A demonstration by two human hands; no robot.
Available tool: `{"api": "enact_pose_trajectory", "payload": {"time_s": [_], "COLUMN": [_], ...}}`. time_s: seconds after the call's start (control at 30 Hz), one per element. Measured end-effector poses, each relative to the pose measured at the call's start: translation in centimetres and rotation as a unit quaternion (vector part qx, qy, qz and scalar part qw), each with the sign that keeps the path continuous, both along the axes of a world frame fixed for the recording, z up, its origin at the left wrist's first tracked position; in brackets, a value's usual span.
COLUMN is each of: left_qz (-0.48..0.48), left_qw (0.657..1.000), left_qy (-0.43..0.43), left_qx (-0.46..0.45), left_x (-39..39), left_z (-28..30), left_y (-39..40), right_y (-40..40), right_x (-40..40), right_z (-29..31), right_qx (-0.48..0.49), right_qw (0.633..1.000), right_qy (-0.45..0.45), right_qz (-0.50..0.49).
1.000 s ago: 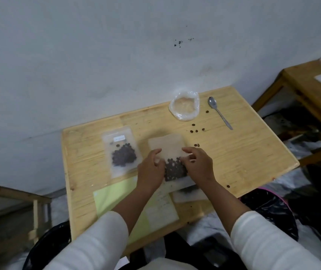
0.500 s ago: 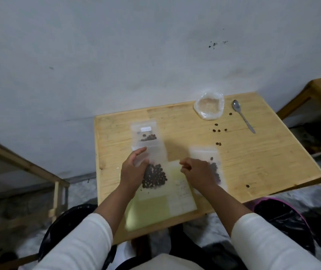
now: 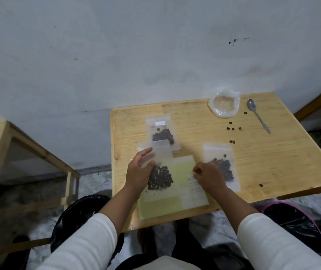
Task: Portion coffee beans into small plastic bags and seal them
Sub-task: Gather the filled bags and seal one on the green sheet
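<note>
Left hand [image 3: 139,173] holding the middle bag of beans [image 3: 160,177] by its left edge, thumb and fingers curled round the plastic, over a green sheet [image 3: 183,203] at the tabletop's [image 3: 263,162] six o'clock. Right hand [image 3: 209,177] curled, fingertips pinching at a small white label strip [image 3: 191,177] (grip on it not clearly seen). Second filled bag [image 3: 222,166] lying at three o'clock of that hand, partly under it. Third, labelled bag [image 3: 162,132] at twelve o'clock. Loose beans [image 3: 232,128], spoon [image 3: 258,115] and crumpled open bag [image 3: 224,103] toward two o'clock.
</note>
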State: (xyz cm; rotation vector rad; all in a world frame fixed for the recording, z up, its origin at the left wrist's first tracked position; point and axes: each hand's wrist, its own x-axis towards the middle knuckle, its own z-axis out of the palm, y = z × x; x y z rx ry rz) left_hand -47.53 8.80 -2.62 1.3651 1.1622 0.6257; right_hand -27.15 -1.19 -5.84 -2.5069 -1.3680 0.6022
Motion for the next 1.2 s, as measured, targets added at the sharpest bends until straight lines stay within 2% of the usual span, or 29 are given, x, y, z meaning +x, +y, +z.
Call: {"api": "enact_pose_trajectory", "payload": {"time_s": [0.2,0.3,0.43,0.57,0.77,0.93,1.2], "left_qz": [0.012,0.014,0.001,-0.008,-0.001,0.041,0.077], "left_qw": [0.999,0.999,0.999,0.998,0.997,0.993,0.993], "left_qy": [-0.017,-0.035,-0.047,-0.056,-0.068,-0.108,-0.082], "left_qx": [-0.027,-0.036,-0.019,0.009,0.028,0.025,0.041], "left_x": [-0.6,0.0,0.5,0.6,0.1,0.0,-0.1], "left_z": [0.7,1.9,3.6,4.9,6.1,6.5,6.9], "left_y": [0.3,0.3,0.4,0.6,0.8,0.8,1.6], "right_y": [2.3,4.3,6.4,7.5,8.3,8.5,8.2], "right_x": [-1.5,-3.5,-5.8,-6.3,-7.0,-7.8,-9.2], "right_z": [4.8,8.3,10.8,11.5,12.1,12.2,11.6], "right_qx": [0.127,0.204,0.22,0.197,0.21,0.227,0.295], "right_qw": [0.99,0.974,0.967,0.968,0.966,0.965,0.951], "right_qy": [0.057,0.101,0.122,0.156,0.15,0.128,0.065], "right_qz": [-0.029,-0.003,0.032,0.006,0.018,0.042,0.061]}}
